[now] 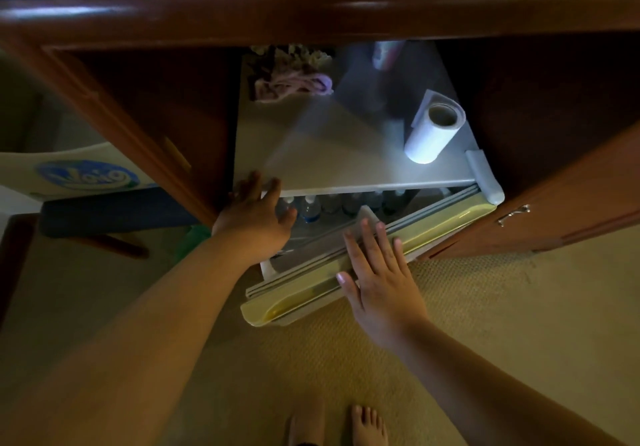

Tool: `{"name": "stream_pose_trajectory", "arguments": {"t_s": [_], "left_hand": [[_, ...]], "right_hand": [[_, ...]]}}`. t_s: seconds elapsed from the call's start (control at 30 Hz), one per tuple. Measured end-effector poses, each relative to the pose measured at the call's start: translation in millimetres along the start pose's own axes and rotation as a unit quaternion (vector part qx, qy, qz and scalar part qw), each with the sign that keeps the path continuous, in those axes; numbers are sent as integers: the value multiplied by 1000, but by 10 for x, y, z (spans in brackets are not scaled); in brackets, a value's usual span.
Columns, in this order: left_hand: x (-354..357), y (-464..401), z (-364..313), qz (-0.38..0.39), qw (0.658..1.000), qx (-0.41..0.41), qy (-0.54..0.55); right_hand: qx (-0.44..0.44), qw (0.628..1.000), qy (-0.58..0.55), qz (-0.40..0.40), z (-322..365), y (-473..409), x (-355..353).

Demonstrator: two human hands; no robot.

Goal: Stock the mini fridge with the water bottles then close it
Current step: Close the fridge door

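Inside the fridge (346, 154), seen through the gap behind its half-open door (367, 262), a row of bottles (310, 208) stands upright, caps up, dim and partly blurred, just beyond both hands. Left hand (258, 218) rests flat with fingers (273, 189) spread on the front left corner of the fridge top, its thumb hanging in front of the leftmost bottles; it grips nothing. Right hand (377, 282) lies open and flat, fingers apart, pressed against the door's outer top edge near its middle, holding nothing. Hinged at the right, the door stands angled, its free end toward the lower left, leaving a wedge-shaped opening that narrows to the right. On the fridge top a paper towel roll (433, 133) stands near the right edge and a cloth (294, 81) lies at the back. Wooden cabinet (156, 116) panels flank the fridge closely on both sides, a desktop overhangs it, and bare carpet (485, 307) lies open in front, where two bare feet (367, 425) stand.
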State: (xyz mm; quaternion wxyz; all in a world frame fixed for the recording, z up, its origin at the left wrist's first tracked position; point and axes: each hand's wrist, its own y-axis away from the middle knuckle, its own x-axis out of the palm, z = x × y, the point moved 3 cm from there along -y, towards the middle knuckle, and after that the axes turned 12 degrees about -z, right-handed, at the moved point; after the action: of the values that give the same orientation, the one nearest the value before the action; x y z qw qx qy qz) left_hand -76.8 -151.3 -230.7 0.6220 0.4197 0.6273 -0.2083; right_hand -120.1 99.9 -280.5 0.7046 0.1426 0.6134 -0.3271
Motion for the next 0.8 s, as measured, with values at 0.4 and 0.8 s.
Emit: {"name": "stream_pose_trajectory", "arguments": {"t_s": [0.4, 0.8], "left_hand": [[-64, 61, -37, 11, 1000, -5, 10], [-40, 92, -47, -32, 999, 19, -12]], "right_hand": [[48, 999, -15, -21, 111, -570, 185], [60, 998, 19, -20, 119, -841, 266]]}}
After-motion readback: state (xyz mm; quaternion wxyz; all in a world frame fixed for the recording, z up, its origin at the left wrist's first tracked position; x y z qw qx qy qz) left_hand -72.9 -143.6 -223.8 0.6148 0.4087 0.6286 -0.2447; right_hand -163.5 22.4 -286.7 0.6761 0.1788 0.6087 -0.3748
